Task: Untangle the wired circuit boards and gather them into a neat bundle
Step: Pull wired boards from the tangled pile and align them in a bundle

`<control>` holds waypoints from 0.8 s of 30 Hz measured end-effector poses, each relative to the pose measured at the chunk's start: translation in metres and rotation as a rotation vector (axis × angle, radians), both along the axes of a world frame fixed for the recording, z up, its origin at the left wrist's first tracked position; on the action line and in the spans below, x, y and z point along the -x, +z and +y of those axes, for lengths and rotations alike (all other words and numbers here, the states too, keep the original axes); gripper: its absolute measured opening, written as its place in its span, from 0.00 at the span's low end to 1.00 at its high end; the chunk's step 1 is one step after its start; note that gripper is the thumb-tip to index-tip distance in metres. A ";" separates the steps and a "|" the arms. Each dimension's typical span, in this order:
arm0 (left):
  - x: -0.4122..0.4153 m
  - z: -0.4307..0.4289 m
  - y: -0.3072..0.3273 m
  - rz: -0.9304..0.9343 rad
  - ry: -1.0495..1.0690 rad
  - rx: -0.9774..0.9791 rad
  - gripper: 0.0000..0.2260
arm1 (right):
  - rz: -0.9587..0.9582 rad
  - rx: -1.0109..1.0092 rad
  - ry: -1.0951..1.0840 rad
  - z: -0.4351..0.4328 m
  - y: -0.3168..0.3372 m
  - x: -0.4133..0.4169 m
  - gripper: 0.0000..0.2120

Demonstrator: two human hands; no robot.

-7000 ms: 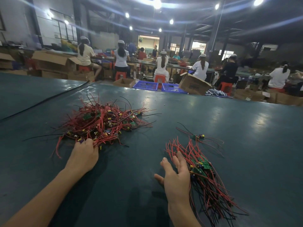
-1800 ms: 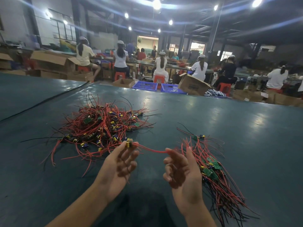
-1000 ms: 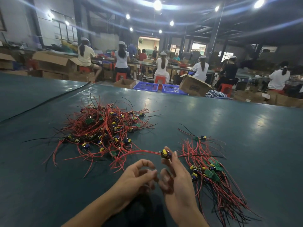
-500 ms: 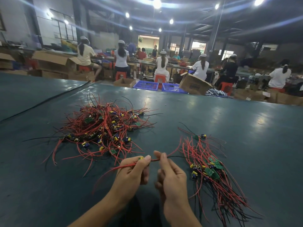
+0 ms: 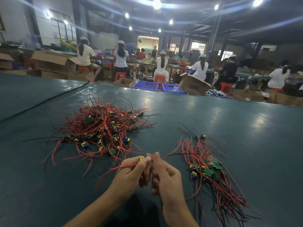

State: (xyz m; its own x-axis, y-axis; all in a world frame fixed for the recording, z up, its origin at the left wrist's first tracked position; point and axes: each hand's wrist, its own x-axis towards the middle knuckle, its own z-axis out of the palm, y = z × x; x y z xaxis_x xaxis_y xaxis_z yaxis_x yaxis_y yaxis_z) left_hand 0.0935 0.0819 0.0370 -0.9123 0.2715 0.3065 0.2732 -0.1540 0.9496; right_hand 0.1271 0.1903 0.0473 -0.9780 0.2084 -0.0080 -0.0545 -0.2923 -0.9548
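pinching one wired board (image 5: 140, 159) together, left hand (image 5: 131, 171) and right hand (image 5: 165, 176) hover between pile (image 5: 105, 126) and bundle (image 5: 211, 174).

— Where's the camera?
— Head-worn, facing forward and down across the table (image 5: 213, 122).
— How near?
— Close above the left hand (image 5: 131, 172) and right hand (image 5: 165, 176); wide lens reaches the hall (image 5: 164, 46) behind.

A dim hall under round ceiling lamps (image 5: 156, 3), with seated workers (image 5: 121, 58) (on red stools (image 5: 159, 78)) beyond the green table (image 5: 229, 122).
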 end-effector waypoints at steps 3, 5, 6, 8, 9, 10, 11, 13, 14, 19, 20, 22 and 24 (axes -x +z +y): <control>0.000 -0.002 0.001 0.030 -0.019 0.050 0.19 | 0.016 -0.019 -0.077 0.001 0.001 0.003 0.13; 0.001 -0.001 0.004 0.051 -0.022 0.082 0.18 | -0.025 0.071 -0.156 0.013 0.002 0.009 0.12; 0.000 0.000 0.005 0.052 -0.028 0.085 0.18 | -0.036 0.141 -0.190 0.020 0.003 0.011 0.11; -0.002 0.001 0.007 0.055 -0.041 0.095 0.18 | -0.034 0.236 -0.264 0.032 0.005 0.013 0.11; -0.003 0.001 0.007 0.056 -0.044 0.100 0.19 | -0.024 0.247 -0.299 0.036 0.005 0.013 0.11; -0.004 0.001 0.008 0.054 -0.047 0.097 0.19 | -0.010 0.242 -0.322 0.038 0.006 0.013 0.12; -0.005 0.000 0.008 0.043 -0.051 0.085 0.19 | 0.009 0.227 -0.324 0.038 0.006 0.012 0.13; -0.005 0.000 0.009 0.007 -0.070 0.059 0.19 | 0.038 0.181 -0.257 0.032 0.005 0.008 0.20; -0.006 0.000 0.009 -0.014 -0.087 0.046 0.18 | 0.041 0.131 -0.191 0.026 0.003 0.007 0.24; -0.007 -0.005 0.010 -0.030 -0.192 0.041 0.16 | 0.179 -0.099 0.152 -0.002 0.001 -0.005 0.34; -0.006 -0.006 0.011 -0.024 -0.185 0.050 0.17 | 0.210 -0.114 0.147 -0.002 0.002 -0.006 0.32; -0.003 -0.008 0.012 -0.020 -0.161 0.059 0.16 | 0.268 -0.147 0.080 0.001 0.003 -0.006 0.29; -0.001 -0.009 0.013 -0.027 -0.157 0.019 0.13 | 0.269 -0.198 -0.075 0.006 0.001 -0.003 0.25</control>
State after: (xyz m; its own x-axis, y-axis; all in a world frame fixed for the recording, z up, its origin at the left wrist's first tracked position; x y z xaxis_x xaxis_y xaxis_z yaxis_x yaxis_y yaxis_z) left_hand 0.0940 0.0733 0.0500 -0.8659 0.4170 0.2761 0.2216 -0.1749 0.9593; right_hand 0.1296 0.1959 0.0485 -0.9216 0.2510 0.2962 -0.3265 -0.0883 -0.9411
